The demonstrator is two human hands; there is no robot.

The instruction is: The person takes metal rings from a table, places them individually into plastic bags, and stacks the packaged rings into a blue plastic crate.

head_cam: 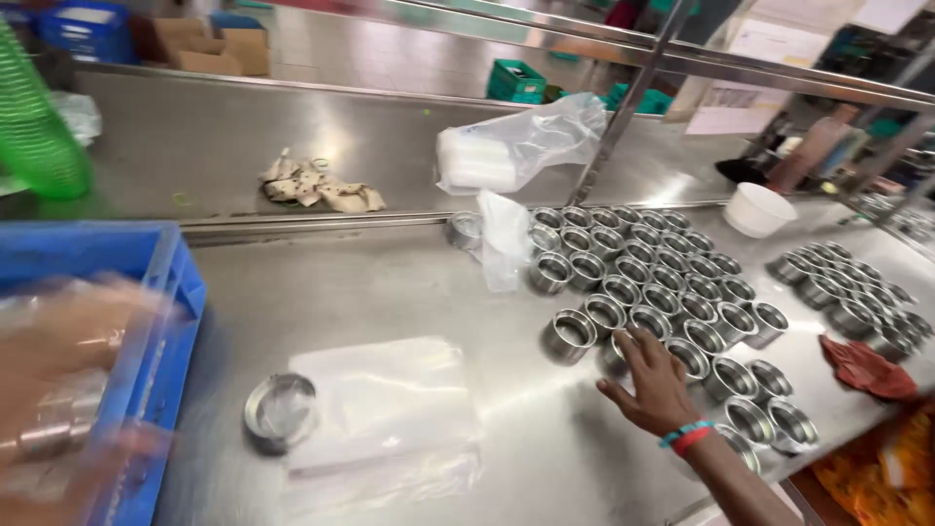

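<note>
Stainless steel counter (pixel 545 438) in a kitchen workspace, with a raised steel shelf (pixel 195 146) behind and a railing above. On the right half, a tight cluster of small round steel cups (pixel 643 278), all upright and apparently empty, rims touching or nearly so; a second group of like cups (pixel 852 292) farther right, well apart from the first. Right hand (pixel 654 388) spread flat, fingers open, fingertips at the near edge of the cluster, touching or just beside one cup (pixel 616 353), nothing grasped; red and blue bands at the wrist. Left hand (pixel 58 390) heavily blurred over the blue plastic crate (pixel 166 302) at the left edge, seemingly around a short stack of steel cups, grip not clear enough to tell. One lone steel cup (pixel 280 409) near the crate, touching a flat pile of clear plastic sheets (pixel 385 404). A white bowl (pixel 758 209) behind the cluster, contents hidden. A clear plastic bag (pixel 516 146) holding white stacked pieces on the shelf, with a crumpled rag (pixel 321 185) left of it. A red cloth (pixel 862 365) at the counter's right edge. Green crates (pixel 516 81) beyond.
</note>
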